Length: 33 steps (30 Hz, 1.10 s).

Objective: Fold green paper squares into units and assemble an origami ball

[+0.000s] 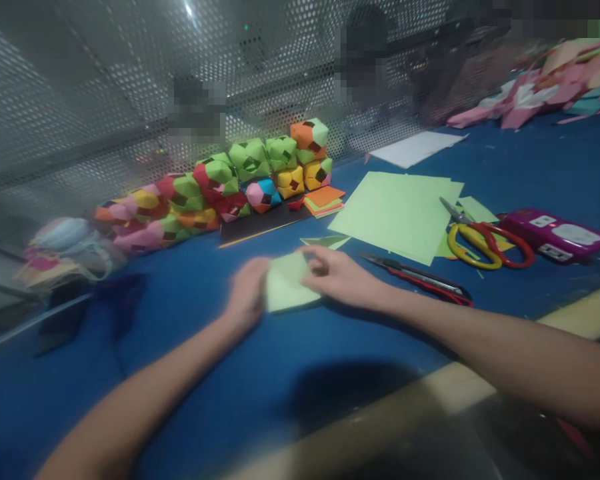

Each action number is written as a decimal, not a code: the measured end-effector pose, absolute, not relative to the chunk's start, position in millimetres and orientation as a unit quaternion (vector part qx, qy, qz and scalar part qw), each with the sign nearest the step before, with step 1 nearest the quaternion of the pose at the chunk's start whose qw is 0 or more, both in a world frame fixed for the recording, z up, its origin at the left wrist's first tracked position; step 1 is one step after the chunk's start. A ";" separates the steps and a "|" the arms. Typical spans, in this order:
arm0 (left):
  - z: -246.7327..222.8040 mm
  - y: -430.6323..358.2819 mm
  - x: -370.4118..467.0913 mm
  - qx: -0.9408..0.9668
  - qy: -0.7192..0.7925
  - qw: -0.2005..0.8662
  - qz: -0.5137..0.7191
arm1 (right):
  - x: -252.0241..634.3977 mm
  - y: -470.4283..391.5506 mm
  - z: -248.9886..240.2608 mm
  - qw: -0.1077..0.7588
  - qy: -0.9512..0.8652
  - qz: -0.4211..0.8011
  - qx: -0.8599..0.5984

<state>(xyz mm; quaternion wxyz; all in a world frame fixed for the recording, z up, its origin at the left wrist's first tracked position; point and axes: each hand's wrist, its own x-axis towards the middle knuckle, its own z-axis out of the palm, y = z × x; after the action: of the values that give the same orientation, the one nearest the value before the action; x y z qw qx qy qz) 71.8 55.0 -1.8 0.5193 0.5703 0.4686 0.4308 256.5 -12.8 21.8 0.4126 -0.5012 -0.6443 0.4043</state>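
A small light-green square of paper [287, 287], possibly a stack, lies between my two hands low over the blue table. Along its left edge my left hand [249, 288] grips it, the fingertips hidden behind the paper. My right hand [341, 277] is closed at the right side, with curled fingers and thumb on the paper. Just behind it lies a folded green piece [326, 241]. A box cutter [420, 280] with red edging rests right of my right wrist. Some of the picture is blurred.
Folded paper cubes [250, 160] stand stacked along the perforated metal screen [260, 73]. Large green sheets [395, 213], scissors [480, 240] and a purple power strip [555, 235] lie to the right. Small coloured squares [325, 200] sit near the cubes; a face mask [67, 240] is far left.
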 end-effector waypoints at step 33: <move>6.1 37.6 68.6 0.675 0.403 0.380 0.487 | 271.1 5.1 -0.5 0.318 -0.814 0.076 -0.480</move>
<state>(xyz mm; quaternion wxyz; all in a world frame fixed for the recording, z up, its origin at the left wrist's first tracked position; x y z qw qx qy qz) 68.6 37.6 6.1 0.3796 0.6751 0.4033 0.4874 271.1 5.1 -0.5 0.3178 -0.4801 -0.8141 0.0756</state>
